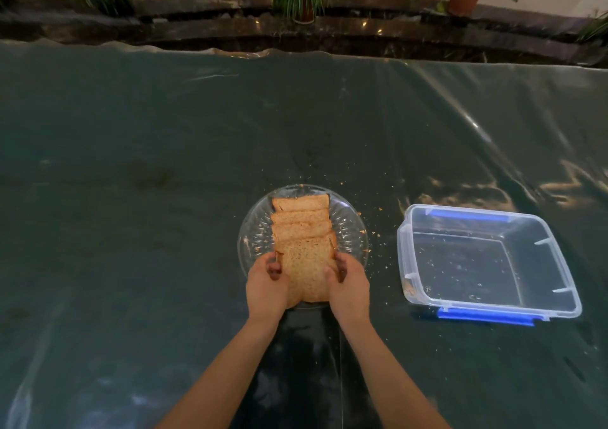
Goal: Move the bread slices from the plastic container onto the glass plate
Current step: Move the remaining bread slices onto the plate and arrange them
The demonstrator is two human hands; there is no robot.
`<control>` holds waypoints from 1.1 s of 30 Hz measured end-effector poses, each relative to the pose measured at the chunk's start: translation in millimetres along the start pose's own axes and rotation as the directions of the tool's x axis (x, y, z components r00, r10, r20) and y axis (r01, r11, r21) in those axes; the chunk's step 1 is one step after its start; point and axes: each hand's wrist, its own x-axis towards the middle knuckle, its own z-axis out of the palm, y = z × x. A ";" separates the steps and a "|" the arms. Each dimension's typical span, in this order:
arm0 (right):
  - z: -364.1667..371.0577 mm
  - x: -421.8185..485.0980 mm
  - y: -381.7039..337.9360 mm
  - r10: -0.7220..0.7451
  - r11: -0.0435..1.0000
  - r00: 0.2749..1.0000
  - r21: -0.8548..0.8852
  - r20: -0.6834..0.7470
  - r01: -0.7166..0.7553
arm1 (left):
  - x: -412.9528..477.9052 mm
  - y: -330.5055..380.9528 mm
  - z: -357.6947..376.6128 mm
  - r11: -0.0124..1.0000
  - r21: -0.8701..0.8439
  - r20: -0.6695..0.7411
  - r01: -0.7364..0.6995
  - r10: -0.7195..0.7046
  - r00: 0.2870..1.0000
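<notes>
Head view shows your left hand [268, 284] and right hand [348, 284] clamped on the two sides of the nearest bread slice [306, 270], which lies over the near rim of the glass plate [253, 231]. Three more slices [301, 213] are fanned out beyond it toward the far side. To the right, well apart, the plastic container [487, 261] holds only crumbs. You seem to be on the last placement; next, settle the slice down and let go gently.
</notes>
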 end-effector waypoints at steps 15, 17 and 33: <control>8.2 5.6 -3.9 0.025 0.995 0.999 -0.092 0.021 -0.023 | 8.0 6.5 3.8 0.991 0.130 0.071 -0.008 -0.002 0.997; 9.9 9.3 -6.2 0.037 0.993 0.998 -0.115 0.043 -0.032 | 10.8 7.3 5.6 0.990 0.138 0.075 -0.005 -0.005 0.997; 14.5 16.1 -12.6 0.024 0.997 1.000 -0.074 -0.011 -0.024 | 24.5 15.2 5.9 0.995 0.098 0.045 -0.004 -0.001 0.999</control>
